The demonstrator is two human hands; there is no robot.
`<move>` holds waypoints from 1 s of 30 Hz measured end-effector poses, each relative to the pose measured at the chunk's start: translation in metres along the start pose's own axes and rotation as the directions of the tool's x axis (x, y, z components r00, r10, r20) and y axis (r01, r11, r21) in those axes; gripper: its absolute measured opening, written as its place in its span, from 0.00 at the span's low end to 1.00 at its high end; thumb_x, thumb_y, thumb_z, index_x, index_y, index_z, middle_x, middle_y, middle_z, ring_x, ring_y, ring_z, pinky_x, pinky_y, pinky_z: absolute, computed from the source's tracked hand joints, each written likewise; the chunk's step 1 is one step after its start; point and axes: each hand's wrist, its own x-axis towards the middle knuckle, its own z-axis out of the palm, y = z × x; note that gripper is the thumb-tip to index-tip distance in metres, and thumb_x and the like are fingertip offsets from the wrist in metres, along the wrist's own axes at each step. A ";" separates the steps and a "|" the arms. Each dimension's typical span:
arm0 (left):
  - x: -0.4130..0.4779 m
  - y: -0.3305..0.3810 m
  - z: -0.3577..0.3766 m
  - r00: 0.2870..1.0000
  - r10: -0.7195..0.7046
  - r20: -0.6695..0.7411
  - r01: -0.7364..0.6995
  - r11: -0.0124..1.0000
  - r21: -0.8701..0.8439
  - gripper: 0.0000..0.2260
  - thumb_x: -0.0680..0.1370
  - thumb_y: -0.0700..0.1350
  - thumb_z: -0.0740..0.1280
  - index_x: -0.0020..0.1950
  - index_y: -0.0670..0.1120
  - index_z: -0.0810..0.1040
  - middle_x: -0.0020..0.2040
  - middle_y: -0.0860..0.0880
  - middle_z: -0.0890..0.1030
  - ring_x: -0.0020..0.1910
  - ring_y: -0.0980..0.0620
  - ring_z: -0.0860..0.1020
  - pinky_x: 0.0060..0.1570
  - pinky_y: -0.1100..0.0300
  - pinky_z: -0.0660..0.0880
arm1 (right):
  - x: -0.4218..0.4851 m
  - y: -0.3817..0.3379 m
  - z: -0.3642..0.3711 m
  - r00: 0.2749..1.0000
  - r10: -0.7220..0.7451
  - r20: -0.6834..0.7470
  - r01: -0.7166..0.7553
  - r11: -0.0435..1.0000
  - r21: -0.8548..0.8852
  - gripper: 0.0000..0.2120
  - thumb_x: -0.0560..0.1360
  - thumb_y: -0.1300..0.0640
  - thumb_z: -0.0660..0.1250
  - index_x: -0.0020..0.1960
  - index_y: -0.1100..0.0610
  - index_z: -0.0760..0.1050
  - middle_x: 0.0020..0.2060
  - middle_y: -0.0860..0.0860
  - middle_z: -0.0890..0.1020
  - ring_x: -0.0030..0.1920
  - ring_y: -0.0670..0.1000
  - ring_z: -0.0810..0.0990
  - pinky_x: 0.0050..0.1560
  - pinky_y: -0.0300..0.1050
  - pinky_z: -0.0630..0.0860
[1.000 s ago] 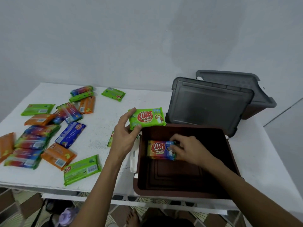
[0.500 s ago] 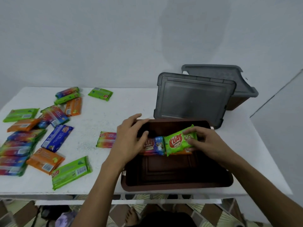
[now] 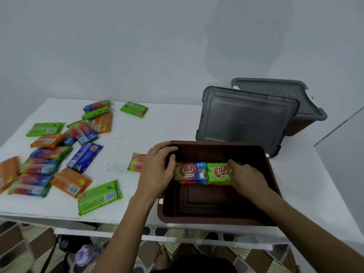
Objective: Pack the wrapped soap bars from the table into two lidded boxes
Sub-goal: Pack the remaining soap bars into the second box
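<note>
The open brown box (image 3: 272, 174) sits at the table's front right. Two wrapped soap bars lie side by side inside it near the back wall: a multicolour bar (image 3: 191, 172) and a green bar (image 3: 217, 173) to its right. My left hand (image 3: 157, 172) reaches over the box's left rim, and its curled fingers press the multicolour bar's left end. My right hand (image 3: 247, 179) covers and grips the green bar's right end. Several more wrapped bars (image 3: 59, 154) are spread over the table's left half, and one rainbow bar (image 3: 136, 162) lies just left of my left hand.
A grey lid (image 3: 246, 119) leans upright behind the open box. The second brown box (image 3: 297, 128), with its own grey lid (image 3: 275, 89) on top, stands at the back right by the wall. The table's front edge (image 3: 118, 221) runs just below the box.
The green bar went from my left hand to my right hand and now lies in the box beside the multicolour bar. My left hand moved onto the multicolour bar.
</note>
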 end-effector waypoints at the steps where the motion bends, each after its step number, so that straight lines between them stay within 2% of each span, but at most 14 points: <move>1: -0.002 -0.002 -0.005 1.000 0.017 0.018 -0.016 0.999 -0.042 0.12 0.77 0.44 0.63 0.58 0.48 0.82 0.62 0.52 0.78 0.61 0.56 0.75 0.61 0.67 0.68 | -0.001 -0.006 -0.004 1.000 0.002 -0.025 -0.003 0.999 -0.044 0.21 0.79 0.49 0.59 0.70 0.51 0.64 0.56 0.59 0.78 0.54 0.62 0.78 0.45 0.50 0.75; 3: -0.010 -0.011 -0.018 0.997 0.064 0.035 -0.061 0.994 -0.094 0.12 0.78 0.42 0.63 0.59 0.48 0.82 0.63 0.53 0.77 0.62 0.59 0.74 0.61 0.71 0.67 | -0.003 -0.024 -0.015 0.996 -0.009 -0.086 0.006 1.000 -0.030 0.20 0.79 0.45 0.59 0.68 0.51 0.66 0.56 0.57 0.77 0.55 0.60 0.77 0.44 0.48 0.73; 6: -0.026 -0.034 -0.041 0.997 0.076 0.026 -0.073 0.993 -0.087 0.13 0.79 0.40 0.62 0.59 0.49 0.81 0.62 0.54 0.78 0.61 0.59 0.75 0.57 0.71 0.70 | -0.005 -0.066 -0.029 0.959 -0.124 -0.256 0.172 0.969 0.177 0.18 0.79 0.46 0.61 0.67 0.50 0.68 0.56 0.53 0.78 0.55 0.55 0.77 0.46 0.48 0.75; 9: -0.044 -0.072 -0.070 0.999 0.020 0.037 -0.020 1.000 -0.009 0.11 0.79 0.45 0.62 0.58 0.49 0.81 0.60 0.54 0.79 0.60 0.58 0.77 0.59 0.66 0.71 | -0.006 -0.122 -0.038 0.864 -0.214 -0.456 0.380 0.871 0.312 0.17 0.78 0.49 0.63 0.66 0.50 0.70 0.58 0.51 0.78 0.58 0.52 0.76 0.56 0.47 0.76; 11: -0.057 -0.101 -0.089 0.995 -0.051 0.082 0.045 0.997 0.067 0.15 0.78 0.50 0.60 0.60 0.50 0.80 0.60 0.53 0.79 0.59 0.55 0.77 0.57 0.62 0.73 | -0.004 -0.161 -0.037 0.844 -0.260 -0.469 0.449 0.819 0.356 0.19 0.79 0.51 0.62 0.69 0.51 0.70 0.63 0.51 0.75 0.63 0.51 0.72 0.62 0.46 0.73; 14: -0.076 -0.142 -0.114 0.974 -0.156 0.166 0.127 0.976 0.175 0.20 0.76 0.56 0.59 0.64 0.51 0.77 0.62 0.52 0.78 0.60 0.53 0.75 0.58 0.55 0.73 | 0.003 -0.213 -0.027 0.837 -0.346 -0.424 0.490 0.819 0.298 0.22 0.79 0.52 0.61 0.72 0.50 0.65 0.71 0.58 0.67 0.69 0.59 0.67 0.64 0.55 0.72; 16: -0.086 -0.164 -0.125 0.961 -0.186 0.204 0.127 0.955 0.269 0.22 0.75 0.59 0.60 0.66 0.52 0.76 0.64 0.51 0.77 0.61 0.50 0.75 0.58 0.49 0.73 | 0.009 -0.243 -0.015 0.879 -0.363 -0.310 0.448 0.852 0.271 0.25 0.80 0.54 0.59 0.76 0.49 0.58 0.75 0.62 0.58 0.73 0.64 0.59 0.67 0.59 0.68; 19: -0.100 -0.186 -0.135 0.954 -0.189 0.234 0.096 0.928 0.359 0.26 0.74 0.62 0.61 0.68 0.53 0.73 0.67 0.51 0.74 0.64 0.49 0.72 0.60 0.46 0.71 | 0.018 -0.282 0.006 0.947 -0.290 -0.138 0.318 0.910 0.268 0.29 0.81 0.56 0.56 0.78 0.47 0.49 0.77 0.64 0.48 0.76 0.67 0.47 0.73 0.62 0.56; 21: -0.108 -0.193 -0.139 0.955 -0.174 0.242 0.074 0.925 0.372 0.27 0.72 0.63 0.62 0.69 0.54 0.72 0.69 0.52 0.72 0.67 0.50 0.70 0.63 0.47 0.67 | 0.026 -0.297 0.021 0.968 -0.229 -0.106 0.248 0.938 0.241 0.30 0.81 0.57 0.56 0.78 0.47 0.48 0.77 0.63 0.45 0.76 0.68 0.44 0.73 0.65 0.52; 24: -0.113 -0.201 -0.140 0.954 -0.148 0.259 0.047 0.932 0.359 0.29 0.70 0.63 0.63 0.70 0.55 0.71 0.70 0.55 0.72 0.70 0.53 0.66 0.65 0.52 0.60 | 0.041 -0.300 0.041 0.989 -0.131 -0.065 0.141 0.974 0.178 0.29 0.80 0.56 0.56 0.78 0.48 0.50 0.77 0.63 0.45 0.76 0.70 0.44 0.73 0.69 0.50; 27: -0.112 -0.208 -0.143 0.952 -0.124 0.279 0.015 0.932 0.363 0.30 0.69 0.63 0.64 0.71 0.57 0.70 0.69 0.57 0.73 0.71 0.56 0.63 0.64 0.56 0.57 | 0.052 -0.296 0.052 0.997 -0.056 0.055 0.047 0.987 0.152 0.31 0.77 0.58 0.57 0.77 0.47 0.50 0.77 0.63 0.45 0.75 0.71 0.42 0.72 0.71 0.46; 30: -0.111 -0.213 -0.144 0.952 -0.106 0.287 0.000 0.938 0.348 0.30 0.69 0.64 0.65 0.70 0.58 0.70 0.67 0.58 0.74 0.71 0.57 0.64 0.63 0.56 0.58 | 0.061 -0.297 0.051 0.994 -0.074 0.083 0.064 0.991 0.113 0.32 0.75 0.60 0.60 0.76 0.47 0.53 0.76 0.62 0.53 0.74 0.70 0.47 0.71 0.70 0.50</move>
